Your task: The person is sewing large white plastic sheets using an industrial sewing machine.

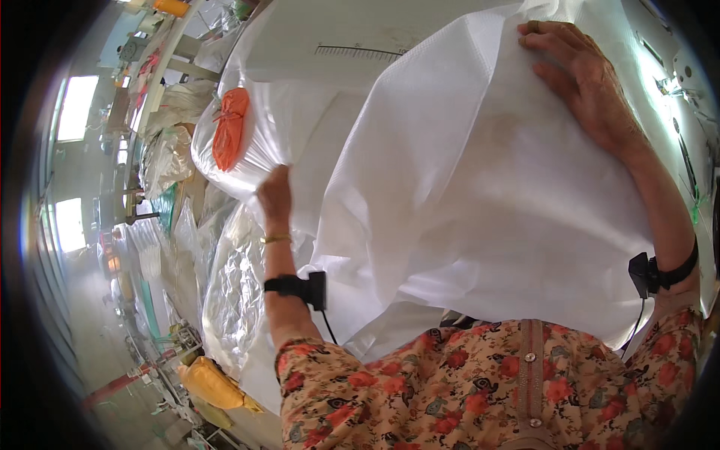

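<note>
A large white woven plastic sheet [480, 202] covers the middle in front of me, its folds draping down against my floral shirt. On its upper right part lies my right hand [581, 86], open, with fingers stretched out and a little apart. Farther left, my left hand [275, 193] is closed in a fist on thin clear plastic film [281, 142], which is pulled into creases towards it. Exactly how the fingers grip is hidden by the back of the hand. On the film beyond this hand rests an orange bundle [230, 129] tied round its upper part.
A pale worktop [345, 26] with a printed ruler scale [360, 52] shows at the top. Machine parts and a bright lamp [666, 86] stand at the right edge. Crumpled clear plastic [244, 292], a yellow bundle [217, 384] and metal framework [154, 375] are at the left.
</note>
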A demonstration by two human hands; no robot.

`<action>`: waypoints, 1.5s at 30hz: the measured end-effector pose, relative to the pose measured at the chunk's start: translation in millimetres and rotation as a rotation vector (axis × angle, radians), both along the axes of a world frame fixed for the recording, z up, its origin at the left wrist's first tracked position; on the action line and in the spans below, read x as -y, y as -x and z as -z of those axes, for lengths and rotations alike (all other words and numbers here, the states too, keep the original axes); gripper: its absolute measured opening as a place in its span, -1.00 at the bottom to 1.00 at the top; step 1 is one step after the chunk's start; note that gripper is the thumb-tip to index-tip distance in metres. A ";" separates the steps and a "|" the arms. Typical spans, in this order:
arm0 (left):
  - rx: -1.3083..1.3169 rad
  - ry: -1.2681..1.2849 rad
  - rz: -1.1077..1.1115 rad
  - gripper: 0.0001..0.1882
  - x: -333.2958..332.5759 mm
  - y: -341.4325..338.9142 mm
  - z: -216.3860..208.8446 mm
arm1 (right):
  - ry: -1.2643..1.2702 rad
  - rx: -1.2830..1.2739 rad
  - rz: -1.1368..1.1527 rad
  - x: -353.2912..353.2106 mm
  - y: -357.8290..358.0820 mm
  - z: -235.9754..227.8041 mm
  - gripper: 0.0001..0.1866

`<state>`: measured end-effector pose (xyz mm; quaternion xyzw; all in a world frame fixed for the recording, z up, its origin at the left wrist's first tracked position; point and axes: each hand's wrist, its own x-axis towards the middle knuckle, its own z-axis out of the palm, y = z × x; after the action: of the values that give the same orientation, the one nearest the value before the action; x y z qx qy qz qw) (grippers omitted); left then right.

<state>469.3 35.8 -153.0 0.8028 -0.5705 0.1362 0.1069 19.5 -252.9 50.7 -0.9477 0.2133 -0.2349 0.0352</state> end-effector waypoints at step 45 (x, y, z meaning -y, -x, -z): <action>-0.367 0.295 0.208 -0.63 82.4 207.7 -277.1 | -1.155 0.485 0.281 -75.1 246.9 -23.4 -0.82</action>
<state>261.6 -46.6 124.1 0.7267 -0.5952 0.0583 0.3381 -227.3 -177.8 74.1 -0.6592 0.4135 -0.2920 0.5561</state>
